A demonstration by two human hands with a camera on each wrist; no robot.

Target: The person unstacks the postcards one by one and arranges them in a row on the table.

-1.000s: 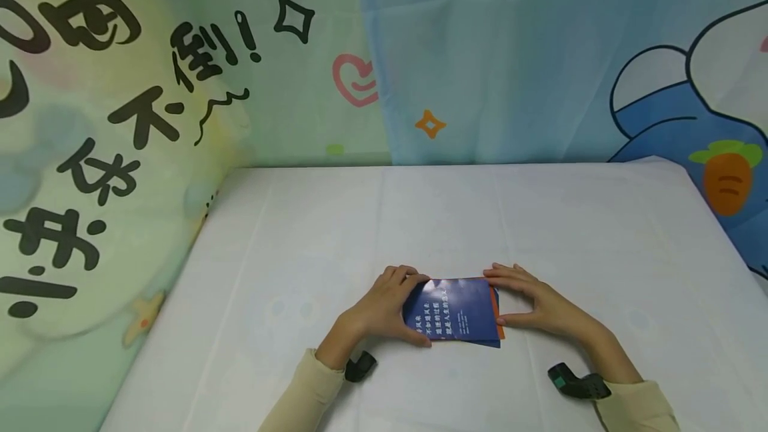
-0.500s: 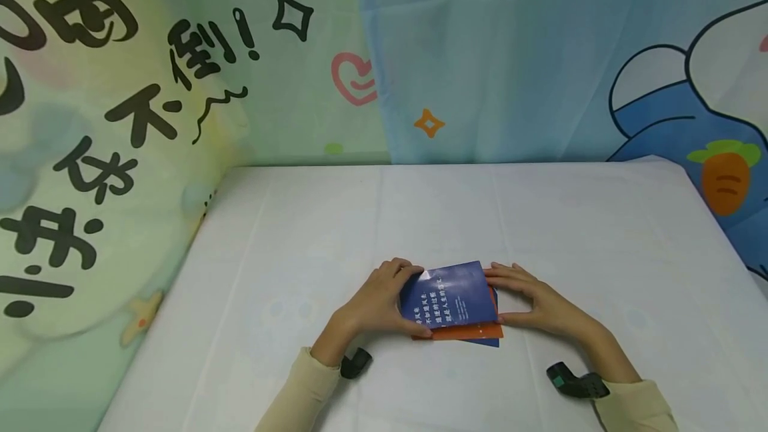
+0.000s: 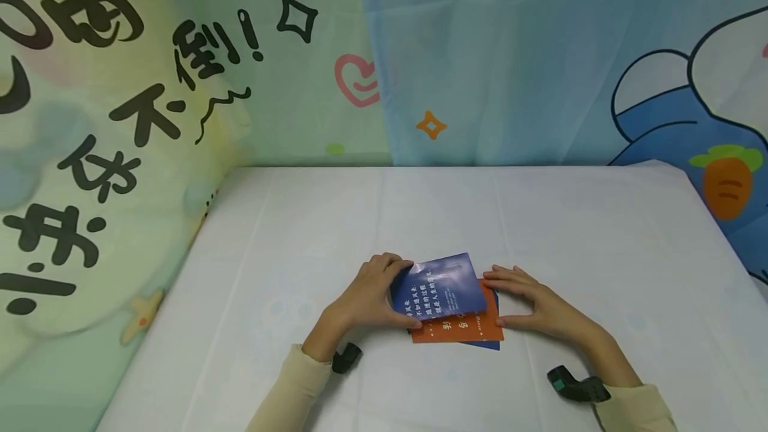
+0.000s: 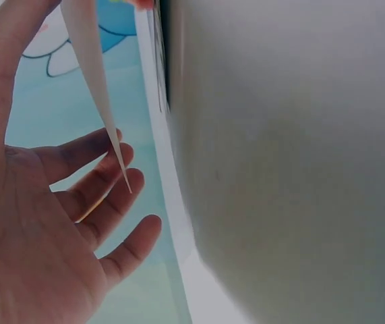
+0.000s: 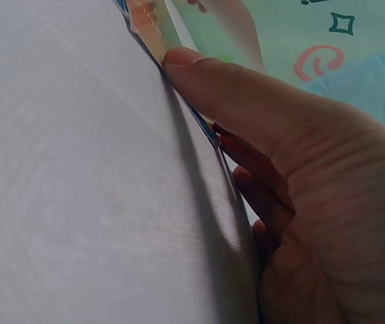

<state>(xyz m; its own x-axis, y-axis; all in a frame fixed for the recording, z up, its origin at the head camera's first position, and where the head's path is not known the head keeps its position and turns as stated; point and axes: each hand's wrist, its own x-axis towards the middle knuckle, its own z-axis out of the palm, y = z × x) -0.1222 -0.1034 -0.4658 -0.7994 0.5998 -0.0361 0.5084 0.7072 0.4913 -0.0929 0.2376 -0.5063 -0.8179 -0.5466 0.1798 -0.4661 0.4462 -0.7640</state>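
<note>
While held by its left end in the left grip (image 3: 372, 292), overlaps an orange card (image 3: 459, 332) and bears white lettering: upper blue card (image 3: 441, 289). Slants in the head view, right end angled toward the far side. Appears edge-on in the left wrist view as a thin pale sheet, clear of the tabletop (image 3: 312, 232) near the fingertips. Beneath the orange card, showing along the near and right edges: lower blue card (image 3: 491, 345). White characters also visible on the orange card's exposed strip.

Left grip: grasping the upper blue card, thumb at the near edge, fingers at the far edge. Right grip (image 3: 547, 307): grasping the orange card at its right edge, thumb toward the near part, fingers at the far corner. Unable to tell whether also grasping the lower blue card.

At the wrists, a left black device (image 3: 347, 358) and a right black device (image 3: 579, 385), next to light beige sleeves (image 3: 291, 385). Under everything, white covering on the tabletop. Behind, a printed backdrop (image 3: 510, 52) with dark characters, pink heart (image 3: 358, 81), orange star (image 3: 431, 125) and carrot (image 3: 728, 182).
</note>
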